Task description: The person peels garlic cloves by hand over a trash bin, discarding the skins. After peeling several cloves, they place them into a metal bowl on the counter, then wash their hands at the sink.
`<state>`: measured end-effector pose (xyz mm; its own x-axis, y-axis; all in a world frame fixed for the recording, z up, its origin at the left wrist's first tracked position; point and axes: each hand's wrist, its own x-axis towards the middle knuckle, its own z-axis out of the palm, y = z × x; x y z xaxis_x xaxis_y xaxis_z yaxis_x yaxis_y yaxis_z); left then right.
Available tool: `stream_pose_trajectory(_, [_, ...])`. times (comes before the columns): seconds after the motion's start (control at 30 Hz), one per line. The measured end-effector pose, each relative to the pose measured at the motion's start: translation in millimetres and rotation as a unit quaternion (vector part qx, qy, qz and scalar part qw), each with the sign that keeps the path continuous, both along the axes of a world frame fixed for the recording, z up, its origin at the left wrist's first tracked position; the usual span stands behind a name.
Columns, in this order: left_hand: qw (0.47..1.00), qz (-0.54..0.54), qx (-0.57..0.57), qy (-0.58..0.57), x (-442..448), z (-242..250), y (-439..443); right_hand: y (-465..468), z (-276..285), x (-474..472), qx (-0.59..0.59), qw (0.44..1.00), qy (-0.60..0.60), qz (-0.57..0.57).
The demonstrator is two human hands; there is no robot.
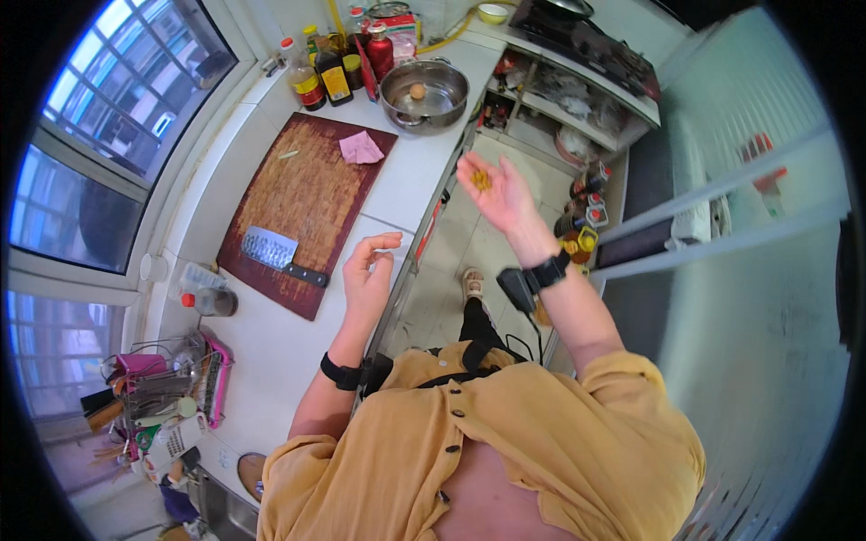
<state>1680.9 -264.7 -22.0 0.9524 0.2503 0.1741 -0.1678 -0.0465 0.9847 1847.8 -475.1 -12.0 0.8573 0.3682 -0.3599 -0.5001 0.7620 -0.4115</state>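
On the upturned palm of my right hand (pixel 497 196) rests a small pile of yellow-brown pieces (pixel 481 180), held out over the floor beside the counter. My left hand (pixel 369 274) hovers near the counter's front edge, fingers curved and nothing visible in it. To its left lies a wooden chopping board (pixel 304 196) with a dark red border. A cleaver (pixel 270 249) with a black handle is on the board's near part. Farther up the board are a crumpled pink cloth (pixel 360 147) and a pale sliver (pixel 288 155). Beyond stands a two-handled steel pot (pixel 443 108) containing a brown egg (pixel 417 90).
Sauce bottles (pixel 333 78) crowd the back corner by the window. A gas stove (pixel 588 51) sits above open shelves (pixel 568 118). Oil bottles (pixel 582 243) stand on the floor at right. A dish rack (pixel 166 385) and a red-capped bottle (pixel 215 302) occupy the left side.
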Motion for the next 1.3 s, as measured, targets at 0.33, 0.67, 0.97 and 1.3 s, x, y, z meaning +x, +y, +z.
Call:
stream_pose_trajectory(0.33, [0.987, 0.152, -0.029, 0.039, 138, -6, -43, 64, -3, 272, -0.352, 0.891, -0.266, 0.109])
stream_pose_trajectory(0.67, [0.968, 0.223, -0.069, 0.098, 182, -12, -35, 32, -55, 319, -0.154, 0.982, -0.043, 0.096])
stream_pose_trajectory(0.97, [0.955, 0.186, -0.218, 0.081, 239, -7, 12, -31, -28, 367, 0.012, 0.993, -0.036, 0.114])
stream_pose_trajectory(1.3, [0.938, 0.22, -0.268, 0.014, 296, -15, 52, -11, 5, 500, -0.102, 0.97, -0.121, 0.185])
